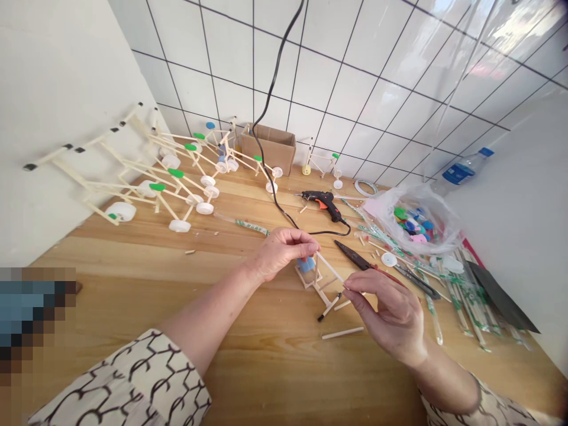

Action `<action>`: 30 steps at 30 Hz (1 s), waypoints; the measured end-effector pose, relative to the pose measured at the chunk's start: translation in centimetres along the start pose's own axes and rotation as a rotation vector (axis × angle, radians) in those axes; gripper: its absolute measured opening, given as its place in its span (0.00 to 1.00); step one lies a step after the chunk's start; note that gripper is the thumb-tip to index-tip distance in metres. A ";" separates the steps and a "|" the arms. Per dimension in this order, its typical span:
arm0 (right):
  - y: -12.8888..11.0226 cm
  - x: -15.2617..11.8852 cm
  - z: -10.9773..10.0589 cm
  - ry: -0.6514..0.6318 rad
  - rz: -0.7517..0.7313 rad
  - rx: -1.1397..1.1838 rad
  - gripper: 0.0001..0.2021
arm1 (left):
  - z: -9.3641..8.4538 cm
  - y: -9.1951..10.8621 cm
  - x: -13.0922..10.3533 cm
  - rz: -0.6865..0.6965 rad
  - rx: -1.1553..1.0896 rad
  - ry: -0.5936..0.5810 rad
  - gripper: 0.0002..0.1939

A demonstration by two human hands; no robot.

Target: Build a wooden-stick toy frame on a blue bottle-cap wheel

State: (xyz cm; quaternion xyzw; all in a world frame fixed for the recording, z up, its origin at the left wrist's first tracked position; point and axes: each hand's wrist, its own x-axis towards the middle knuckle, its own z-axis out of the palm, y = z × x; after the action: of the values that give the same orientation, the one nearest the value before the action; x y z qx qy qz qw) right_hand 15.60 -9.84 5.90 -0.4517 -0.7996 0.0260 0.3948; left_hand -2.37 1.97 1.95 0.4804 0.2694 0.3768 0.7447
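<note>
A thin white strip [331,267] stretches between my two hands; I cannot tell whether it is paper, tape or plastic. My left hand [284,251] pinches its far end between thumb and finger. The near end is pinched by my right hand [386,310], with the other fingers curled. Below them on the table lies a small frame of wooden sticks [326,296] with a blue piece [306,264] and a black-tipped crossbar [329,307]. My hands partly cover this frame. A loose stick [342,333] rests just in front of it.
Several stick-built tricycles [155,165] with white wheels stand at left. A black glue gun [326,204] lies behind my hands, its cord running upward. To the right are pliers [355,255], a utility knife [417,281], a bag of bottle caps [412,222] and wrapped sticks. A cardboard box [275,148] stands behind.
</note>
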 end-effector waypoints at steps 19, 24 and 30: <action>-0.2 0.1 0.0 0.001 0.015 -0.023 0.11 | -0.3 0.1 0.0 0.019 0.039 0.001 0.11; -0.1 -0.1 0.1 0.010 0.030 -0.029 0.11 | -0.3 0.3 -0.1 -0.003 0.073 -0.012 0.12; 0.0 -0.3 0.2 0.013 0.045 -0.030 0.11 | -0.3 0.6 -0.2 -0.027 0.139 -0.026 0.14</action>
State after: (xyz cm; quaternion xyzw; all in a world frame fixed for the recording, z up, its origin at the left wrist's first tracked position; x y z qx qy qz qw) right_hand 15.56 -9.97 5.60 -0.4756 -0.7871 0.0200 0.3923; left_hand -2.89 2.12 2.37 0.5320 0.2916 0.3410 0.7181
